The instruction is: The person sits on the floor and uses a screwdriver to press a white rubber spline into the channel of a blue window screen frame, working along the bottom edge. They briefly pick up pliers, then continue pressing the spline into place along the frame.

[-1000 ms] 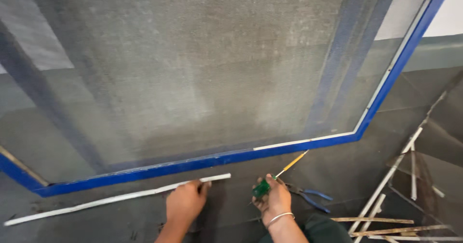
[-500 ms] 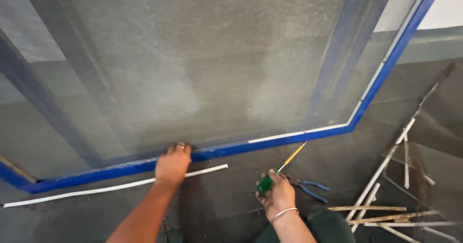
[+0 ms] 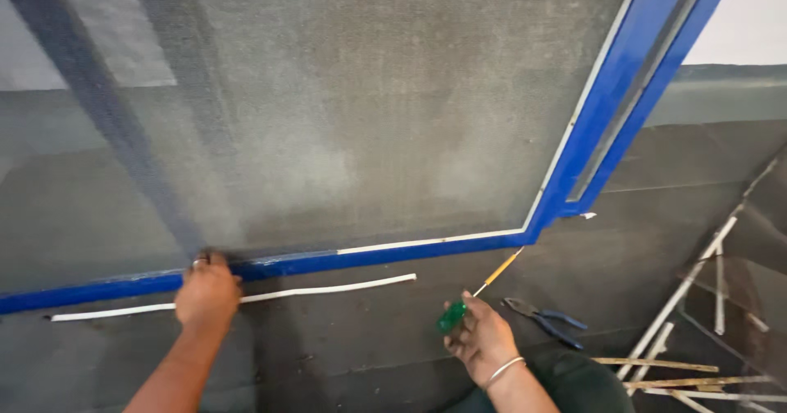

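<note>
Blue frame (image 3: 393, 253) w/ grey mesh (image 3: 352, 110), left hand (image 3: 207, 292) on btm edge

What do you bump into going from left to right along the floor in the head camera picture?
White strip → left hand → right hand holding a green-handled screwdriver → blue-handled pliers → pile of thin sticks.
</note>
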`<action>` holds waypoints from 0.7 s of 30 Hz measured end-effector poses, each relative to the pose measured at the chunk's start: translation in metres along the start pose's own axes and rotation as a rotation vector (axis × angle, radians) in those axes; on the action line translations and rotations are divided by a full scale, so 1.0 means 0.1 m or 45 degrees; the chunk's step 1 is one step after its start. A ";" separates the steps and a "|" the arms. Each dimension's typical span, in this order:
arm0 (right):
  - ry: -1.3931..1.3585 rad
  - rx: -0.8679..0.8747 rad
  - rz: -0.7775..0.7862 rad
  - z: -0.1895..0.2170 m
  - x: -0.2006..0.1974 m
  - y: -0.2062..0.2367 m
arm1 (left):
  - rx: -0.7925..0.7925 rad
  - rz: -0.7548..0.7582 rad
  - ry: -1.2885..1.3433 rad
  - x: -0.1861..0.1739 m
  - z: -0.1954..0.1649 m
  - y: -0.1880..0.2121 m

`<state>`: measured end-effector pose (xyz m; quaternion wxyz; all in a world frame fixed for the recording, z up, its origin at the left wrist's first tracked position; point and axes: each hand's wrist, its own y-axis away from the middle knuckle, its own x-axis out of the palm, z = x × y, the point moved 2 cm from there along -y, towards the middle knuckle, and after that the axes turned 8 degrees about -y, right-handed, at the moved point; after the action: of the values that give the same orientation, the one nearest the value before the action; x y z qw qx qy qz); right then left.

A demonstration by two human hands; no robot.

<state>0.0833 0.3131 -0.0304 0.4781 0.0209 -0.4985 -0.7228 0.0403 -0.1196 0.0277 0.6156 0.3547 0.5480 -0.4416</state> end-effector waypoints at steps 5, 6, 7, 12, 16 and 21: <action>0.090 0.078 0.139 -0.38 0.53 0.20 | 0.441 0.099 0.609 -0.21 -0.15 0.39; 0.165 0.040 0.200 -0.52 0.67 0.27 | 0.543 0.293 0.915 -0.22 -0.22 0.55; 0.242 0.002 0.262 -0.65 0.83 0.34 | 0.641 0.489 1.225 -0.23 -0.31 0.69; 0.771 0.132 0.387 -1.05 1.26 0.53 | 0.295 0.494 1.441 -0.04 -0.37 0.77; 1.098 -0.029 0.265 -0.68 1.15 0.22 | -0.175 0.554 1.937 0.29 -0.04 0.35; 1.762 -1.181 -0.293 0.60 0.72 -0.49 | -0.589 0.168 2.157 0.60 0.50 -0.21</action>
<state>-0.0188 0.3067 -0.0043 0.5595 0.3115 0.2601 -0.7227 0.0395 -0.1819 -0.0229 0.0829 0.4602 0.8746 0.1284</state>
